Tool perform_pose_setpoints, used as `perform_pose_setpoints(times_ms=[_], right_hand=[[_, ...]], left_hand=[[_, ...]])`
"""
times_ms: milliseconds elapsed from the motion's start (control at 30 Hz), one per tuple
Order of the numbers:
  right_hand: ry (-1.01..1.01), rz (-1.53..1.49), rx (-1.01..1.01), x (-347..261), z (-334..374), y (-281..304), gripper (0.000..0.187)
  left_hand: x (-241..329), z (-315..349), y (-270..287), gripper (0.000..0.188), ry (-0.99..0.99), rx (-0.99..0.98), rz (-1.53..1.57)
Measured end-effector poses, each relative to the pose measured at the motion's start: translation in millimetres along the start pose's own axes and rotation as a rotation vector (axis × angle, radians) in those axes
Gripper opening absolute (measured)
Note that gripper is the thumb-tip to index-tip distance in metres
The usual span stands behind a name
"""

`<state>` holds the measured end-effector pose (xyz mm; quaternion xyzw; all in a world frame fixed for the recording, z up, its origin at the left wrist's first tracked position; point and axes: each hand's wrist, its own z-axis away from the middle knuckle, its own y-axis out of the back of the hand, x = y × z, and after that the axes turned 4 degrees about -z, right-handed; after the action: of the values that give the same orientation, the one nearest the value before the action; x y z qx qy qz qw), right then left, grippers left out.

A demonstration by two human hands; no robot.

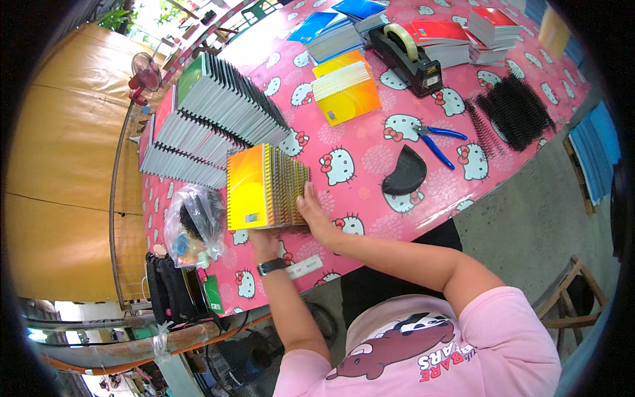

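A tall stack of yellow-orange spiral notebooks [249, 188] stands on the pink patterned tabletop, its coil edges facing right. Against its right side my right hand [317, 216] presses with the fingers pointing away from me. My left hand [264, 243], below a dark watch, grips the stack's near side; the notebooks hide most of its fingers. Together the two hands hold the stack between them. Just beyond it, tall piles of black-coiled notebooks [202, 126] with green and red covers lean close.
Yellow notebooks [347, 89], blue books [324, 40], red books [440, 40] and a black tape dispenser [407, 63] sit farther back. Blue-handled pliers [440, 147], a black curved pad [405, 172] and loose black coils [516, 112] lie to the right. A plastic bag [198, 221] is at left.
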<state>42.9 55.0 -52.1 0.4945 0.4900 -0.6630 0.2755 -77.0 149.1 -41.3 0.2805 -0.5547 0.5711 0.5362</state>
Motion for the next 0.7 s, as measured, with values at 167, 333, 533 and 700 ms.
perform_pose_setpoints(times_ms=[167,333,533,700], right_hand=[[0.006,-0.057,-0.144,8.9,21.2,-30.9,0.094],[0.11,0.015,-0.071,15.6,21.1,4.2,0.079],[0.347,0.793,-0.069,-17.3,-46.3,78.7,0.045],[0.519,1.057,-0.277,-23.5,-77.7,72.8,0.04]], left_hand=[[16.5,-40.6,73.7,0.038,-0.051,-0.162,-0.014],[7.9,-46.0,63.6,0.039,-0.144,-0.038,0.072],[-3.7,-16.5,117.3,0.04,-0.186,-0.047,-0.723],[6.8,-26.7,126.7,0.038,-0.529,-0.23,-1.475]])
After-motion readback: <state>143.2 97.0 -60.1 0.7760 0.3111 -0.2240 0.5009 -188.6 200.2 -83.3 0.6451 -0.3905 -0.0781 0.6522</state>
